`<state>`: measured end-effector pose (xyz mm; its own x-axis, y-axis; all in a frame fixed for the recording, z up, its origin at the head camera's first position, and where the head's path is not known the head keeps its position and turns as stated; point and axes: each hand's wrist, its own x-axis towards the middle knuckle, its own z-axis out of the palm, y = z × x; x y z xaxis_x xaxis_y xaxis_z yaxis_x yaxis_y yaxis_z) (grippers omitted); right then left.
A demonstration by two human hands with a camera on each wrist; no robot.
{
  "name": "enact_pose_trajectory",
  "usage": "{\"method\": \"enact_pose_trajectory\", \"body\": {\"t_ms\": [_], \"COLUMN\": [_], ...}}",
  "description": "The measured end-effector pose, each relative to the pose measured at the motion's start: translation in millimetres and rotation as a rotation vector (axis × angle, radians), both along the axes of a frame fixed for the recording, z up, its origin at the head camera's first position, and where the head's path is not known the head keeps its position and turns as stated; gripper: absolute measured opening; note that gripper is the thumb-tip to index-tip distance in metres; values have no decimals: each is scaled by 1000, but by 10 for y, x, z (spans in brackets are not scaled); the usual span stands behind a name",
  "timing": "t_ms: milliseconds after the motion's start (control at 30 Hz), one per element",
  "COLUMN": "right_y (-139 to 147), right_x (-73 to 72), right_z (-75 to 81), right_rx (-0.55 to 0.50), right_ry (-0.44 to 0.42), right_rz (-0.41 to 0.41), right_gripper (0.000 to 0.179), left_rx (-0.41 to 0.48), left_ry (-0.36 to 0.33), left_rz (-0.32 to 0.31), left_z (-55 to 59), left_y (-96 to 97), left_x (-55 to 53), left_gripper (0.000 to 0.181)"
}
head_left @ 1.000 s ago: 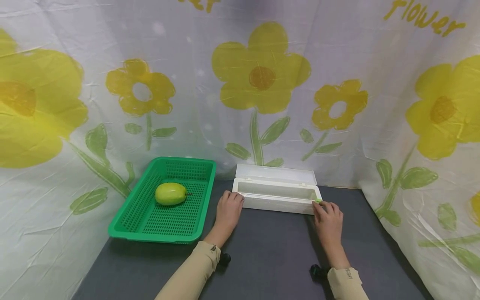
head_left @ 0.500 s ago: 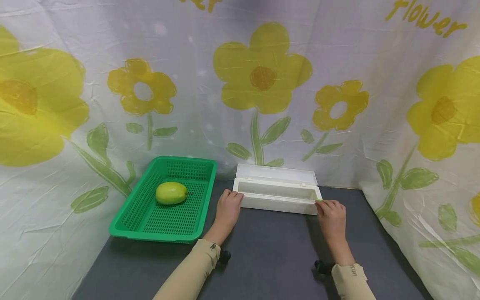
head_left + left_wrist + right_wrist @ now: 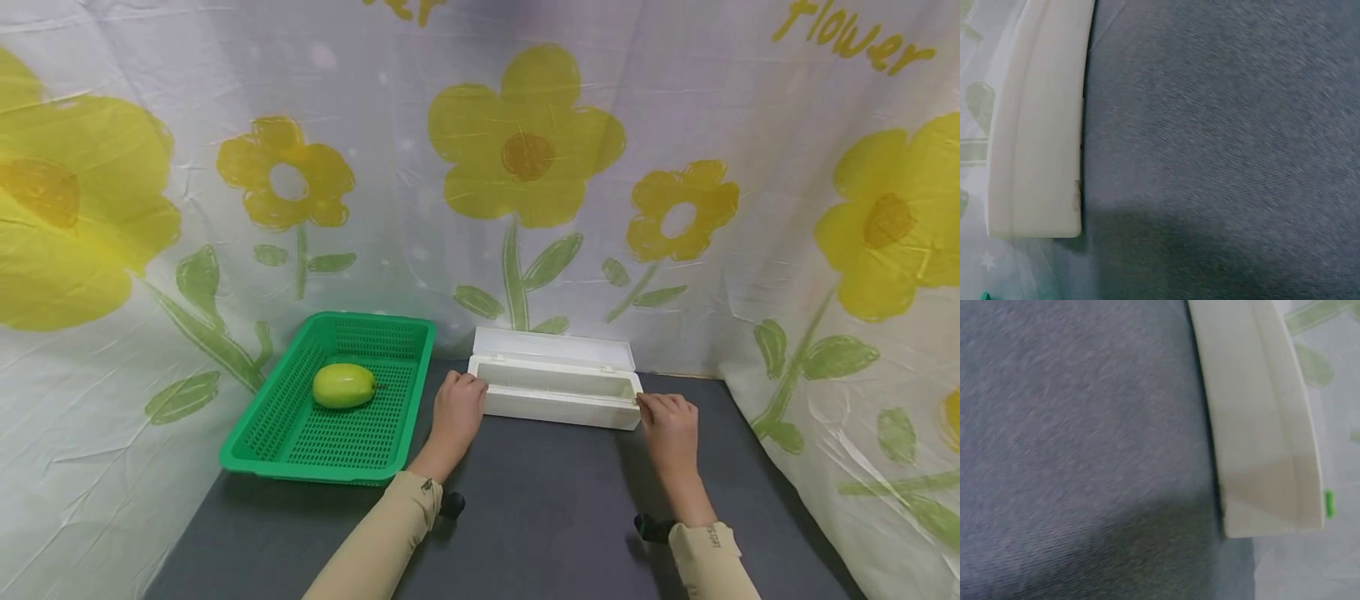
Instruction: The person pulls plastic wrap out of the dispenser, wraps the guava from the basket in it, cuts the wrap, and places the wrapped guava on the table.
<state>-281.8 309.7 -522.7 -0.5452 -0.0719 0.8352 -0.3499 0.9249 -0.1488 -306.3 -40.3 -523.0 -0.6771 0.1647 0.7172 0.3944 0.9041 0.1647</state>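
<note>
A long white box stands at the back of the table, its hinged lid tipped back and its narrow trough exposed. My left hand holds the front left corner with bent fingers. At the opposite end, the fingers of my right hand pinch the front right corner. Neither hand appears in the wrist views. The left wrist view has one end of the white box; the right wrist view has the other end of this box. Beyond the rim there, a small green tab sticks out.
Left of the box, a green perforated basket holds a yellow-green oval fruit. Dark grey cloth covers the table. A white curtain printed with yellow flowers hangs close behind and along both sides.
My right hand has shifted slightly right along the front edge to the box's corner, and its fingers now cover the green bit visible earlier. My left hand and the box stay almost where they were.
</note>
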Motion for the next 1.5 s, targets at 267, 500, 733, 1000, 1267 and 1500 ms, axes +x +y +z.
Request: {"method": "enact_pose_trajectory", "body": {"t_ms": [267, 500, 733, 1000, 1267, 1500], "right_y": [-39, -27, -3, -57, -85, -54], "right_x": [-50, -51, -2, -88, -97, -102], "right_z": [68, 120, 192, 279, 370, 480], "right_rx": [-19, -15, -28, -31, -40, -32], "right_ry": [-50, -79, -57, -43, -12, -20], "right_rz": [-20, -69, -60, -52, -36, -53], "right_gripper": [10, 9, 8, 7, 6, 5], "left_rx": [79, 145, 138, 142, 166, 163], "left_ry": [-107, -191, -202, -207, -206, -197], "left_rz": [21, 10, 1, 6, -10, -20], "left_z": [136, 212, 273, 365, 474, 544], "left_y": [7, 33, 68, -3, -32, -1], "left_x": [21, -8, -39, -69, -83, -141], "left_gripper": [5, 8, 10, 11, 11, 12]}}
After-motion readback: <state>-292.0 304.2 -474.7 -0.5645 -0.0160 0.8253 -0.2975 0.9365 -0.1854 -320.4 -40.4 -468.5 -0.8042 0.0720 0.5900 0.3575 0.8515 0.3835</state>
